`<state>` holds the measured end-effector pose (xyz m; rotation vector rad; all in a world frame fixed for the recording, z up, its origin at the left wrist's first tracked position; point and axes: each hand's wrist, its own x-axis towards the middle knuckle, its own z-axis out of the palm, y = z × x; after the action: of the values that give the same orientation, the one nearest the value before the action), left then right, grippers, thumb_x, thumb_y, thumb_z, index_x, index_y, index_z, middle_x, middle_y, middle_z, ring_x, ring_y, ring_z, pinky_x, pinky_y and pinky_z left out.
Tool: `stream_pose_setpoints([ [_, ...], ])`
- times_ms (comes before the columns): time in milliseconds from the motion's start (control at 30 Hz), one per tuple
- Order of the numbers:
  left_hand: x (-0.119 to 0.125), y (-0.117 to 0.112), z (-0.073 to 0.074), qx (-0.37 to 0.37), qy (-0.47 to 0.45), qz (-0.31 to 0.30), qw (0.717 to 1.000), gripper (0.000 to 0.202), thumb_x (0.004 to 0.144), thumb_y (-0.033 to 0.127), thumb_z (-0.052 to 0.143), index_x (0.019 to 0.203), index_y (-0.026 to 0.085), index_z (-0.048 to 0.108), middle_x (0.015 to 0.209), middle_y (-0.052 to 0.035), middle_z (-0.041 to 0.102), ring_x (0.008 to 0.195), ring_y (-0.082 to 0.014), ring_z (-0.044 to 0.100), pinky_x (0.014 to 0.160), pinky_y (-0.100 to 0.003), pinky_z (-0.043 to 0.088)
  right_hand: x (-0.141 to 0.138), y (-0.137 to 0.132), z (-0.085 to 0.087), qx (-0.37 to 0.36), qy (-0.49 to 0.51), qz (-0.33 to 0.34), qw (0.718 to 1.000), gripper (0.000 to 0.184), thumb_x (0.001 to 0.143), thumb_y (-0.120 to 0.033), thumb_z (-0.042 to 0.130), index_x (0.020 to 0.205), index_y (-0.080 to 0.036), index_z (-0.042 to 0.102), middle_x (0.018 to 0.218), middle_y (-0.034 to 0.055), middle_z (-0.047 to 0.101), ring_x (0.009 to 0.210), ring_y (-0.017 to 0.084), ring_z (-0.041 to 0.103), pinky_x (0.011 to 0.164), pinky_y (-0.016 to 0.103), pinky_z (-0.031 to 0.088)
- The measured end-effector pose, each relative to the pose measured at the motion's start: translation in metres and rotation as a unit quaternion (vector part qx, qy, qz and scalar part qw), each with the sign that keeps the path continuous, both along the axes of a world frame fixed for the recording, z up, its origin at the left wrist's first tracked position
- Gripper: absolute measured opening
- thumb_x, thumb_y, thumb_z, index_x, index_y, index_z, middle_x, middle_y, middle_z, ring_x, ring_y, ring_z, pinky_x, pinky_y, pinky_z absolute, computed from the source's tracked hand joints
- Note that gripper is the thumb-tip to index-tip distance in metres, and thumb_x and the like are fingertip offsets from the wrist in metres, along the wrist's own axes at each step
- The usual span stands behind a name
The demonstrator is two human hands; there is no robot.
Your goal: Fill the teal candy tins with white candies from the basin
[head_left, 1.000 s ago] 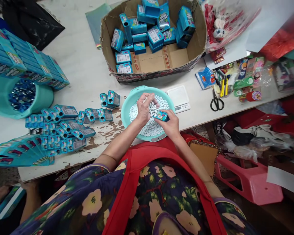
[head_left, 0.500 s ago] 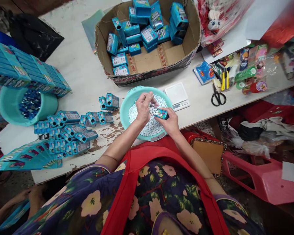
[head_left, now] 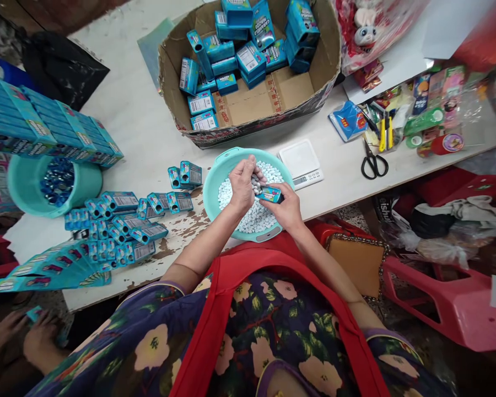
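Observation:
My right hand (head_left: 288, 208) grips a small blue candy box (head_left: 271, 194) lying on its side, its end turned toward my left hand. My left hand (head_left: 242, 182) is curled, with some small white candies (head_left: 257, 183) in its fingers, right against the box's end. Both hands are above a turquoise basin (head_left: 210, 190) filled with loose white candies (head_left: 254, 221). To the left, several blue candy boxes with round holes in their ends (head_left: 144, 229) lie in a cluster, and a pair of the same boxes (head_left: 190, 173) stands nearer the basin.
A cardboard carton (head_left: 248, 129) of blue boxes sits behind the basin. A white scale (head_left: 301, 160) and black scissors (head_left: 372, 162) lie to the right. At left are stacked boxes (head_left: 45, 121) and a turquoise tub (head_left: 91, 184). Another person's hands (head_left: 37, 336) show at lower left.
My left hand stays at the box's end, while the box has tilted slightly in my right hand. The view has shifted a little. The other person's hands have moved, with a smaller blue piece showing.

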<state>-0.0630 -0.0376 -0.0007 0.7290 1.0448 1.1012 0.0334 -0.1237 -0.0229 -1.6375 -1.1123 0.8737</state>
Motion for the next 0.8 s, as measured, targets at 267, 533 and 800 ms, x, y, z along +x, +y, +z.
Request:
stream_pose_setpoints([
  [267,-0.004,0.003,0.003,0.029,-0.002,0.012,1.000,0.048,0.078,0.059,0.068,0.062,0.018,0.050,0.052,0.0048,0.047,0.040,-0.0054,0.046,0.036,-0.019,0.032,-0.009,0.005,-0.003,0.018,0.018,0.000,1.000,0.038,0.064,-0.023,0.082,0.100,-0.024,0.070,0.097,0.0013,0.066,0.095,0.021,0.063,0.088,0.036,0.050],
  [533,-0.011,0.006,0.021,0.024,0.007,-0.009,1.000,0.053,0.081,0.063,0.062,0.058,0.018,0.047,0.049,0.0053,0.040,0.038,-0.0039,0.038,0.035,-0.019,0.028,0.003,-0.003,-0.006,0.047,0.086,-0.007,0.995,0.040,0.065,-0.032,0.084,0.102,-0.027,0.071,0.104,0.0013,0.066,0.102,0.021,0.062,0.095,0.036,0.048],
  [800,-0.003,0.002,0.009,0.004,0.028,0.002,1.000,0.053,0.082,0.065,0.059,0.059,0.019,0.047,0.052,0.0037,0.041,0.041,-0.0053,0.038,0.037,-0.021,0.030,0.008,0.000,-0.016,0.007,0.093,-0.008,0.996,0.044,0.063,-0.041,0.085,0.102,-0.025,0.071,0.104,0.0024,0.065,0.103,0.021,0.062,0.097,0.038,0.047],
])
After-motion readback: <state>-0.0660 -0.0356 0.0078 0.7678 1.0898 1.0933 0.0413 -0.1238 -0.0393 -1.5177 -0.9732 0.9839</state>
